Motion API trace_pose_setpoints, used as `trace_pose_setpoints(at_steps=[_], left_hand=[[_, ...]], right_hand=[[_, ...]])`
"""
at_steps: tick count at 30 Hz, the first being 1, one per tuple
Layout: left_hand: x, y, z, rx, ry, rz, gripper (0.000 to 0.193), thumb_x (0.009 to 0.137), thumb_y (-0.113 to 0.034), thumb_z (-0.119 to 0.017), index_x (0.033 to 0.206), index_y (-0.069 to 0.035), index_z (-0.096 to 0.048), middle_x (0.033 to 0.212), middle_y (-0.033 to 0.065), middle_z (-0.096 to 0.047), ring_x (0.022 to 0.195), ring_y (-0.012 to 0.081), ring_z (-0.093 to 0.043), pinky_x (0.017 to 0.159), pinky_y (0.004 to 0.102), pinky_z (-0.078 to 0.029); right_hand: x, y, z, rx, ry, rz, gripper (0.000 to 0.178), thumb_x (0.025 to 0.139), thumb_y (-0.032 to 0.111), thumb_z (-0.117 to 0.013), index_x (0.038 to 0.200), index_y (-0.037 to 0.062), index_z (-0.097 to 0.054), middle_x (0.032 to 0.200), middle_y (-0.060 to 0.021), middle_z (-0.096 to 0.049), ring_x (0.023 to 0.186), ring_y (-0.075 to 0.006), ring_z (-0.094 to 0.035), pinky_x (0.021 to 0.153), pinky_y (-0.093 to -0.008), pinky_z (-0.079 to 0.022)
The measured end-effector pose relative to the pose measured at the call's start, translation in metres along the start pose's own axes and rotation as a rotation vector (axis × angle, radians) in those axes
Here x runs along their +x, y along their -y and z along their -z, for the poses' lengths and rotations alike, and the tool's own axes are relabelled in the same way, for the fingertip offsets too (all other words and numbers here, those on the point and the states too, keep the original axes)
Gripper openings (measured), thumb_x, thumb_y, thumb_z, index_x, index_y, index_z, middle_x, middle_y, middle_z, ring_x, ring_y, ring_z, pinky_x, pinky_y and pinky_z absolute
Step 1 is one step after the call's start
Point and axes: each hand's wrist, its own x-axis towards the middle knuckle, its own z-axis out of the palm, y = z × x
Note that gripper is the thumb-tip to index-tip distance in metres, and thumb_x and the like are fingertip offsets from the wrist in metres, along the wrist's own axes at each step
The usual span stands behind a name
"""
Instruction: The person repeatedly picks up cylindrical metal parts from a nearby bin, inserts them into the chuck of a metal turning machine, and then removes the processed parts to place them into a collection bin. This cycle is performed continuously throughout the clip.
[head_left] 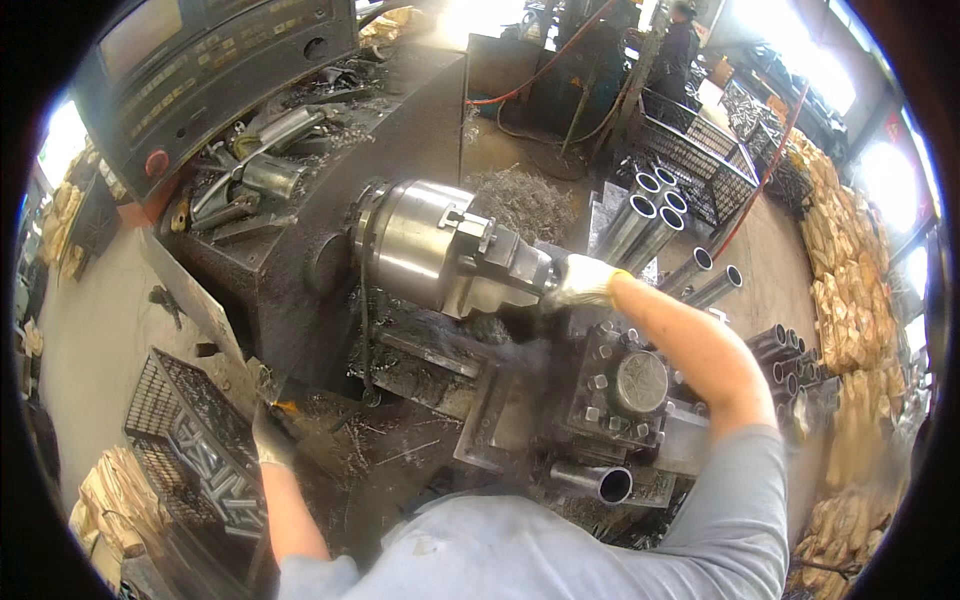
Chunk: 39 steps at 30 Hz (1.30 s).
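My right hand (585, 281), in a white glove, is closed at the front of the lathe chuck (415, 240). Its fingers curl beside the stepped chuck jaws (515, 258), around something mostly hidden by the glove. My left hand (270, 438), also gloved, is low on the left by the edge of a sheet-metal panel (200, 300). A small orange piece (288, 406) shows close to its fingers, which are dark and too unclear to read. Below the right forearm sits the bolted tool post (640, 382). A loose metal tube (592, 482) lies in front of it.
Several steel tubes (640, 215) stand upright to the right of the chuck. A control panel with a red button (157, 162) is at upper left. A mesh crate (175, 430) with metal parts stands lower left. A person (677, 55) is in the background.
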Motion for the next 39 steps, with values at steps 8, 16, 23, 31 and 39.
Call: trace_pose_setpoints(at_steps=[8, 16, 23, 31, 39], left_hand=[[0.018, -0.001, 0.026, 0.311, 0.033, -0.172, 0.029, 0.112, -0.03, -0.051, 0.091, -0.012, -0.06, 0.069, -0.0024, -0.051, 0.058, 0.0167, -0.046, 0.056, 0.0337, -0.041], [0.02, -0.016, 0.027, 0.106, 0.127, 0.159, 0.036, 0.109, -0.033, -0.055, 0.134, -0.008, -0.062, 0.122, 0.0063, -0.074, 0.101, 0.0327, -0.064, 0.107, 0.0461, -0.045], [-0.019, -0.009, 0.003, 0.366, -0.05, -0.044, 0.042, 0.111, -0.048, -0.055, 0.105, -0.008, -0.065, 0.079, 0.0063, -0.065, 0.066, 0.026, -0.064, 0.063, 0.0447, -0.055], [-0.035, -0.019, -0.02, 0.043, 0.065, 0.096, 0.028, 0.115, -0.035, -0.05, 0.099, -0.013, -0.059, 0.073, -0.0023, -0.054, 0.06, 0.0151, -0.048, 0.06, 0.0356, -0.047], [-0.027, -0.006, -0.015, 0.103, 0.037, -0.008, 0.021, 0.114, -0.031, -0.053, 0.103, -0.015, -0.058, 0.077, -0.0008, -0.054, 0.068, 0.0181, -0.051, 0.067, 0.0369, -0.046]], right_hand=[[-0.089, 0.027, 0.011, -0.148, -0.36, 0.058, 0.078, 0.083, 0.035, -0.077, 0.149, 0.0, -0.056, 0.132, -0.0237, -0.073, 0.124, -0.0348, -0.07, 0.109, -0.0407, -0.054], [-0.179, 0.012, 0.0, 0.161, -0.784, -0.023, 0.047, 0.091, 0.013, -0.073, 0.136, -0.0004, -0.068, 0.118, -0.0152, -0.078, 0.107, -0.0215, -0.075, 0.096, -0.0338, -0.058], [-0.165, -0.04, 0.007, 0.439, -0.634, -0.006, 0.043, 0.098, 0.005, -0.07, 0.14, -0.0032, -0.063, 0.117, -0.0092, -0.076, 0.101, -0.0181, -0.07, 0.093, -0.0315, -0.056], [-0.085, 0.008, 0.027, -0.14, -0.408, -0.042, 0.071, 0.085, 0.02, -0.078, 0.149, -0.0006, -0.057, 0.131, -0.0199, -0.074, 0.118, -0.0281, -0.071, 0.106, -0.0376, -0.055], [0.0, 0.025, -0.008, -0.325, -0.104, -0.09, 0.083, 0.073, 0.033, -0.083, 0.141, -0.0048, -0.055, 0.116, -0.0274, -0.074, 0.107, -0.0395, -0.073, 0.096, -0.0455, -0.058]])
